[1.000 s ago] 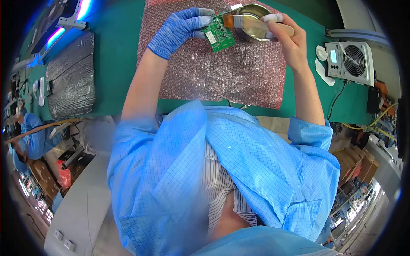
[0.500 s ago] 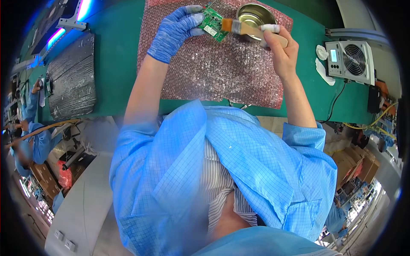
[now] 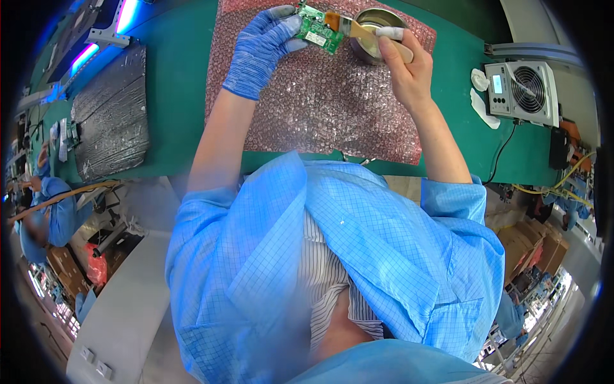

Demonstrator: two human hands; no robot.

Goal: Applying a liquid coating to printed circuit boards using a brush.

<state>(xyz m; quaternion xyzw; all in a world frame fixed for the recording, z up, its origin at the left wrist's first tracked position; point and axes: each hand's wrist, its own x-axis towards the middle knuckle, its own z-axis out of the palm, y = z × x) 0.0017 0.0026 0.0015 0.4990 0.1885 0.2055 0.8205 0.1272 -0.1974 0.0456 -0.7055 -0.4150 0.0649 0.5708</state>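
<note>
My left hand point(image 3: 264, 48), in a blue striped glove, pinches a green circuit board point(image 3: 318, 33) by its left edge, above the bubble wrap. My right hand point(image 3: 409, 67), bare but for white covers on a finger, grips the wooden handle of a flat paintbrush point(image 3: 358, 30). The brush's brown bristles lie over the upper right part of the board and seem to touch it. Behind the brush stands a round metal bowl point(image 3: 382, 17) with a shallow, yellowish-looking inside; brush and right hand hide part of it.
Pinkish bubble wrap point(image 3: 320, 115) covers the middle of the green table point(image 3: 173, 102). A white fan unit point(image 3: 524, 93) stands at the right, with crumpled white tissue point(image 3: 480, 80) beside it. A black wrapped sheet point(image 3: 112, 115) lies at the left. Another person in blue point(image 3: 61, 211) is at far left.
The brush and my right hand have shifted left and slightly up, bringing the bristles further over the board. The board has tilted a little and moved slightly up.
</note>
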